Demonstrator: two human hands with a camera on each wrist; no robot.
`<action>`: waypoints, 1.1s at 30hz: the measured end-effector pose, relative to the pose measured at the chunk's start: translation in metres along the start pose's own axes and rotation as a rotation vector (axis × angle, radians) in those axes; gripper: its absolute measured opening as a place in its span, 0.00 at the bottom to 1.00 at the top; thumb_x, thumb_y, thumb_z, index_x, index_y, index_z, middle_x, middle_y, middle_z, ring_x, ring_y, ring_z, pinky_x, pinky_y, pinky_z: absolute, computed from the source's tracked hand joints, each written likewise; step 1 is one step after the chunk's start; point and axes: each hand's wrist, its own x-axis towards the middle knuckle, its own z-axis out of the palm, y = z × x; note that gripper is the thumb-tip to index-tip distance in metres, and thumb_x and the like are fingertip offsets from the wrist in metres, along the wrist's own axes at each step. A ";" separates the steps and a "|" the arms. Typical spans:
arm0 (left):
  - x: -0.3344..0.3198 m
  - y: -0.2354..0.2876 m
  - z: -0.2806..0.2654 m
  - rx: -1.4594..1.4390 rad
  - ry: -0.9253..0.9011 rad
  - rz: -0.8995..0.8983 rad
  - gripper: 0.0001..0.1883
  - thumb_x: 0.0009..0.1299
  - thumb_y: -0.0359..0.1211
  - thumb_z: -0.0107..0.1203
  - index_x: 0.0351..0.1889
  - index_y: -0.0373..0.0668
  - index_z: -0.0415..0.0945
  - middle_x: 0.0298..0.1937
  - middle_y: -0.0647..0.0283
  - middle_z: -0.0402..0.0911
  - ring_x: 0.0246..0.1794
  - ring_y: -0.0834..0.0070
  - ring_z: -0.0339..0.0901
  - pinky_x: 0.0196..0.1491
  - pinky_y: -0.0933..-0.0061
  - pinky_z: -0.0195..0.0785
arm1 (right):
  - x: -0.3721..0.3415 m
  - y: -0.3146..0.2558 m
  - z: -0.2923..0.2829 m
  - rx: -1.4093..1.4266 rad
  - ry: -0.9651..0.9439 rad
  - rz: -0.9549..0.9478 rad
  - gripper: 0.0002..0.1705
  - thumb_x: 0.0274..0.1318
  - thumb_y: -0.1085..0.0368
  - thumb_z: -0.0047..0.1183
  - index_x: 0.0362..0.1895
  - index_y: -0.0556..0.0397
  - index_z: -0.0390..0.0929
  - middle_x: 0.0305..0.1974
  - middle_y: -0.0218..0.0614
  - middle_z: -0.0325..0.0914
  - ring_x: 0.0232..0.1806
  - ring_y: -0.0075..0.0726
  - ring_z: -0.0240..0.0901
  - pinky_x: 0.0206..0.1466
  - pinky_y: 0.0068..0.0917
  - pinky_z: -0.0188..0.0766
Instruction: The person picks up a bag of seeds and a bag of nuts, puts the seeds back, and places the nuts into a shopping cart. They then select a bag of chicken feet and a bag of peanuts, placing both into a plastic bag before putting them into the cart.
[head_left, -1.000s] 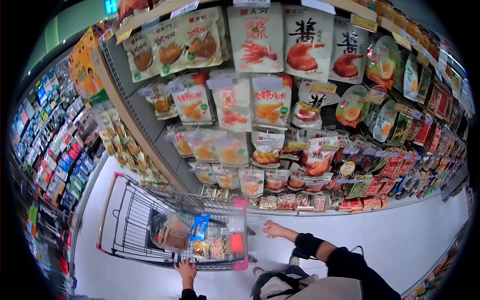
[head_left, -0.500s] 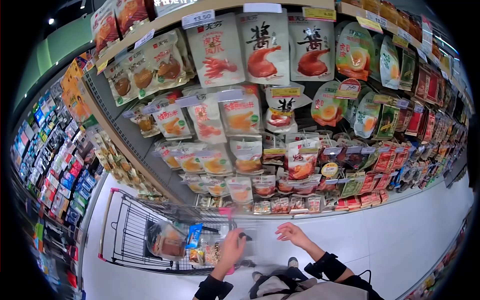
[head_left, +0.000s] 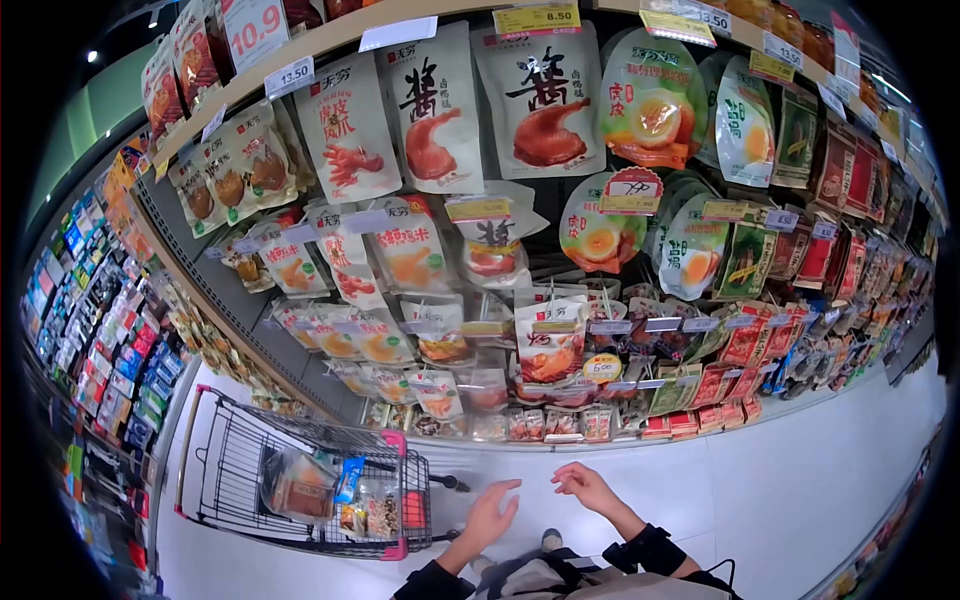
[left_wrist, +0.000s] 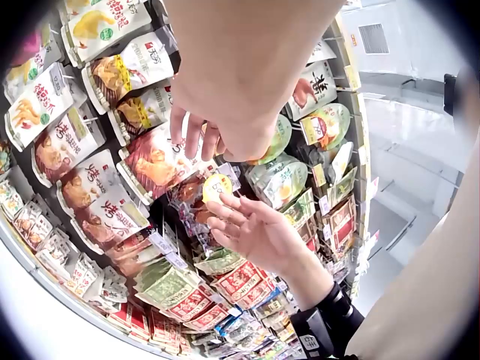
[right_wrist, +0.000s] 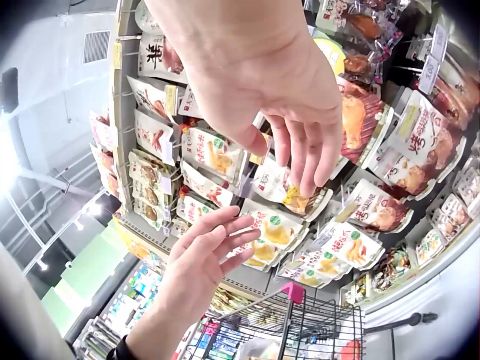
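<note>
Both empty, loosely unfurled: left hand [head_left: 489,516], right hand [head_left: 586,488]. Leftward, cart [head_left: 395,441] unseen from left wrist; rightward, wide floor [head_left: 665,500].

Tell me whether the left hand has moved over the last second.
Yes. Judged against the fixed round yellow price tag, the left hand has moved rightward in the head view, off the cart.

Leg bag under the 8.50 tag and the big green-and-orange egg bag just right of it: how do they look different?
The leg bag has squared corners; the egg bag is rounded. The leg bag is mostly pale with large black lettering; the egg bag is green and orange. Both hang side by side, printed fronts facing out.
</note>
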 end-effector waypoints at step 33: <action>0.097 -0.116 -0.066 -0.405 0.348 -0.243 0.16 0.66 0.31 0.45 0.51 0.38 0.64 0.47 0.58 0.72 0.45 0.72 0.71 0.47 0.73 0.64 | 0.106 -0.019 0.011 0.008 -0.128 0.000 0.10 0.56 0.73 0.37 0.43 0.55 0.66 0.40 0.39 0.73 0.38 0.32 0.73 0.42 0.24 0.69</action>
